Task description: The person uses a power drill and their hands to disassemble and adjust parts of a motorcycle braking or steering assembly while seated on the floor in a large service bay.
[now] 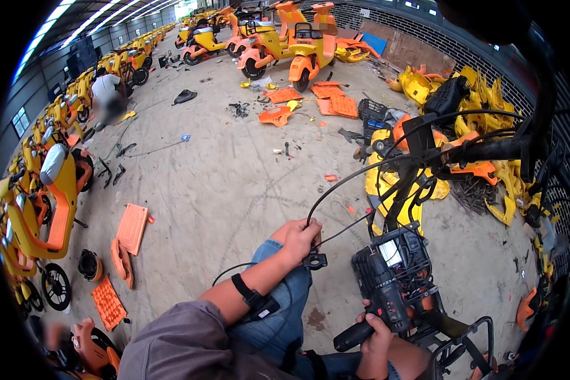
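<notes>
Black cable (333, 190) arcs from the handlebar (487, 149) at the right down to the left hand (303, 239), whose fingers are closed on it above the person's denim-covered knee. Just below those fingers sits a small black clamp-like part (315, 260); whether they also grip it I cannot tell. Nearer and to the right, the right hand (377, 334) has its fingers wrapped around a black power tool (387, 307), held beside the dark scooter frame. Beyond the frame lie a yellow panel (392, 183) and a pile of yellow body parts (487, 101). On the concrete floor (221, 164) to the left are a flat orange panel (132, 229) and a dark helmet (90, 265), near a row of yellow-and-orange scooters (54, 202). Far left, a person in a white top (106, 87) crouches.
</notes>
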Available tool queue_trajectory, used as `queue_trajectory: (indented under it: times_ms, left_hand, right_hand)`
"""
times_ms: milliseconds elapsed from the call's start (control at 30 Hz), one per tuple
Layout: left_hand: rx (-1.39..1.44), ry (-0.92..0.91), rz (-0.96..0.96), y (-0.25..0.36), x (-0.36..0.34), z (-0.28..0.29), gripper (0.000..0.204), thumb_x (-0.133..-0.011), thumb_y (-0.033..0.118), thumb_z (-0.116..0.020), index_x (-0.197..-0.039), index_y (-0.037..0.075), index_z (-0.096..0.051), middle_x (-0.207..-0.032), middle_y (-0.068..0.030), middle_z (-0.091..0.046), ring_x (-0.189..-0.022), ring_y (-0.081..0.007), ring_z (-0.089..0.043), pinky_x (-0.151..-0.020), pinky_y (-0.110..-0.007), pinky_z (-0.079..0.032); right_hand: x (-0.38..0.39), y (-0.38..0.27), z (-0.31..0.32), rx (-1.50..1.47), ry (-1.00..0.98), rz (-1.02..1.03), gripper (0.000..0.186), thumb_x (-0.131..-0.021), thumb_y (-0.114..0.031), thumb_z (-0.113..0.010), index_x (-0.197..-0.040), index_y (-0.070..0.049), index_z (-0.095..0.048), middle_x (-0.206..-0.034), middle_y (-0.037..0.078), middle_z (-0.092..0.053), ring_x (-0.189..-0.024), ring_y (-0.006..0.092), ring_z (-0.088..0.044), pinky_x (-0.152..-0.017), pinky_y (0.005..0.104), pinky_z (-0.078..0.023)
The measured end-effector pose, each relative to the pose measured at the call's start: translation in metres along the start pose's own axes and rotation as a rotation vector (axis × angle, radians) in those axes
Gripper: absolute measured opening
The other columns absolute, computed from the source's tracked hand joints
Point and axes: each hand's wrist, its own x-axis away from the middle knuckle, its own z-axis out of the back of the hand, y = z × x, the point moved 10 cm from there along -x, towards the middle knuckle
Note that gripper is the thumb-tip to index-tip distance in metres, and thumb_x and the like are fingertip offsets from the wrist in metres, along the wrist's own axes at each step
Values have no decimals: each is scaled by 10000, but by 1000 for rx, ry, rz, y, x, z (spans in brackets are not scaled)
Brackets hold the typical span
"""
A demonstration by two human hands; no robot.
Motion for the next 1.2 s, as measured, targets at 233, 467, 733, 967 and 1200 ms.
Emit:
queue_trajectory:
  times_ms: [233,467,733,967,1200]
  left_hand:
    - [52,10,48,-14,-9,5,300,-959,170,-528,-685,51,-506,-576,-54,-520,-502,-144,-512,-509,-286,-416]
    - [92,1,51,-12,-8,7,263,-964,183,-550,-732,63,-516,-629,-36,-509,-522,-141,-490,-494,-298,-437]
    - [175,35,45,-11,-22,13,270,-956,175,-552,-712,68,-511,-601,-43,-501,-501,-151,-489,-499,-306,-441]
    - [197,104,-41,-1,-46,12,291,-944,158,-562,-676,70,-493,-579,-53,-491,-465,-164,-489,-463,-320,-441]
    - [180,84,-129,23,-62,16,304,-938,165,-558,-661,70,-478,-575,-48,-465,-483,-171,-486,-481,-321,-425]
  right_hand:
    - [1,-1,-4,-12,7,-2,574,-737,11,-616,-1296,-12,-488,-1047,195,-649,-670,253,-636,-596,345,-543]
    - [7,-5,-8,-30,11,15,604,-732,4,-605,-1318,-17,-461,-1052,191,-640,-670,253,-632,-604,349,-535]
    - [8,-6,-3,-179,-67,46,660,-721,-115,-619,-1343,-9,-426,-1079,156,-607,-671,216,-604,-682,383,-526]
    - [13,-11,-8,-146,-122,131,683,-719,-114,-615,-1357,-7,-397,-1096,156,-567,-674,214,-604,-706,369,-522]
    - [13,-7,-10,-159,-82,85,610,-736,-99,-608,-1310,1,-430,-1096,164,-591,-694,215,-622,-679,356,-532]
